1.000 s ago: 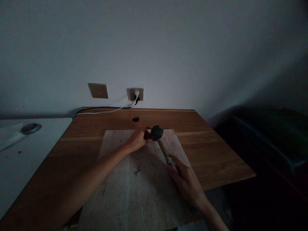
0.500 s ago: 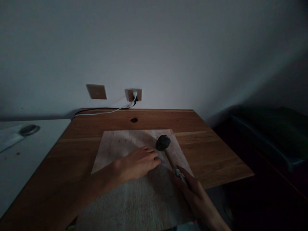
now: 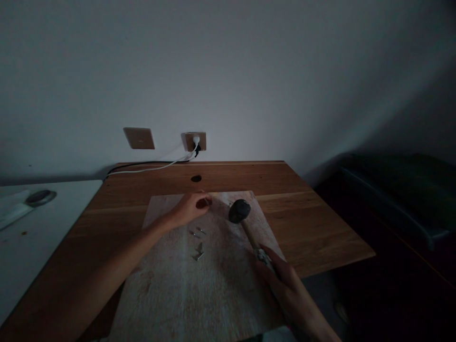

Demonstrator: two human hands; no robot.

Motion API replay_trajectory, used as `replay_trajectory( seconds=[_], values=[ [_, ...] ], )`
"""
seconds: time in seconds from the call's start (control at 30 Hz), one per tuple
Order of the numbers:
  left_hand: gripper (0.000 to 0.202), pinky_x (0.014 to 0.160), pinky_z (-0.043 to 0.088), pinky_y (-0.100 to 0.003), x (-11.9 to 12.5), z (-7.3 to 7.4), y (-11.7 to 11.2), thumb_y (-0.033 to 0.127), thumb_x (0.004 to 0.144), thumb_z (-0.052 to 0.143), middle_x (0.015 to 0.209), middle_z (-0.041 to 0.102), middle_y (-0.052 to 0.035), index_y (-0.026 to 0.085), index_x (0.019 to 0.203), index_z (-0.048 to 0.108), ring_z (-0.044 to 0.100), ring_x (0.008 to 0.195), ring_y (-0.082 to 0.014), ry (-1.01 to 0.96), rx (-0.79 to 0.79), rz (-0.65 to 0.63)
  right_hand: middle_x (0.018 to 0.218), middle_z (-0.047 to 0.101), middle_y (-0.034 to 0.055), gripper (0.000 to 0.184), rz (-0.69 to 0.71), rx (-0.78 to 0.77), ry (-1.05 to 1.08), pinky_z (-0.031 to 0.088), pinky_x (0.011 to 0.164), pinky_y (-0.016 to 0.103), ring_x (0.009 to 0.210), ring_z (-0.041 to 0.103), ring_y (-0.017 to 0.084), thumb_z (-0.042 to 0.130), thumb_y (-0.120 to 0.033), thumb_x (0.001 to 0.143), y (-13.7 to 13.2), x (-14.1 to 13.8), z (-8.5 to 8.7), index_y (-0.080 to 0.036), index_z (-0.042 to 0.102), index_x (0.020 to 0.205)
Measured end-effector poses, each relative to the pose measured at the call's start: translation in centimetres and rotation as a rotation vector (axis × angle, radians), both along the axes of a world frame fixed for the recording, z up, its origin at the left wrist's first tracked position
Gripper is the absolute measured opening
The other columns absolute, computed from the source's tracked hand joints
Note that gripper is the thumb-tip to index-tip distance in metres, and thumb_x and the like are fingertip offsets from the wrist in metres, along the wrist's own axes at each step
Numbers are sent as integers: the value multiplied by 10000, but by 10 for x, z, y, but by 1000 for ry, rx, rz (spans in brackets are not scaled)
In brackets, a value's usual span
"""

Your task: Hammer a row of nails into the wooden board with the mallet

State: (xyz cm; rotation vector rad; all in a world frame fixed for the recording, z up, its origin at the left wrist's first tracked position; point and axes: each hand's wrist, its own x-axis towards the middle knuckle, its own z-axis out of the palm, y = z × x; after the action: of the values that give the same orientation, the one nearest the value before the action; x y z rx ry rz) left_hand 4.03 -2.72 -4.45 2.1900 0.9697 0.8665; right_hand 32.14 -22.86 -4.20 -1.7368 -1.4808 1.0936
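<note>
A mallet with a dark, rounded head (image 3: pixel 239 211) and a wooden shaft is gripped in my right hand (image 3: pixel 281 280), its head above the right part of a pale wooden board (image 3: pixel 164 285). Over the board's far part, my left hand (image 3: pixel 192 205) has thumb and fingers pinched together; whatever lies between the fingertips is too small to make out. Several small metal nails or screws lie on the board, among them one (image 3: pixel 201 230) near its middle and another (image 3: pixel 198 256) closer to me.
The board rests on a brown wooden table (image 3: pixel 320 237). Cables run along its back edge to a wall socket (image 3: pixel 195 141). At left a white surface (image 3: pixel 28 266) carries a round dark-rimmed object (image 3: pixel 41 197). Something dark green (image 3: pixel 399 190) stands at right.
My left hand has moved away from me and left, from the board's middle to its far part, uncovering the small metal pieces. My right hand and the mallet have barely moved.
</note>
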Motion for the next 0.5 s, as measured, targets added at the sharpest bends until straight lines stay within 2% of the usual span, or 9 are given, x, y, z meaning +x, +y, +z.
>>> replay_trajectory(
  seconds=[0.13,0.3,0.5],
  values=[
    [136,754,507,-255,-1,-11,-1,85,829,655,849,748,-8,176,902,725,687,784,-151,23,30,36,1449,674,121,739,13,-1,-9,388,1206,488,1382,573,361,547,-712,940,0,0,1,-181,641,1445],
    [107,780,538,-276,0,-14,-1,128,867,668,860,757,-16,186,931,731,687,771,-151,-3,51,69,1505,631,118,731,-30,-7,-26,337,1238,525,1449,508,367,559,-709,939,-2,1,-3,-200,636,1457],
    [81,753,529,-263,0,-16,0,128,868,678,827,744,-8,182,905,726,682,754,-148,-5,41,49,1468,662,126,705,2,20,5,370,1219,520,1420,541,365,563,-697,947,0,1,-3,-192,652,1432]
  ],
)
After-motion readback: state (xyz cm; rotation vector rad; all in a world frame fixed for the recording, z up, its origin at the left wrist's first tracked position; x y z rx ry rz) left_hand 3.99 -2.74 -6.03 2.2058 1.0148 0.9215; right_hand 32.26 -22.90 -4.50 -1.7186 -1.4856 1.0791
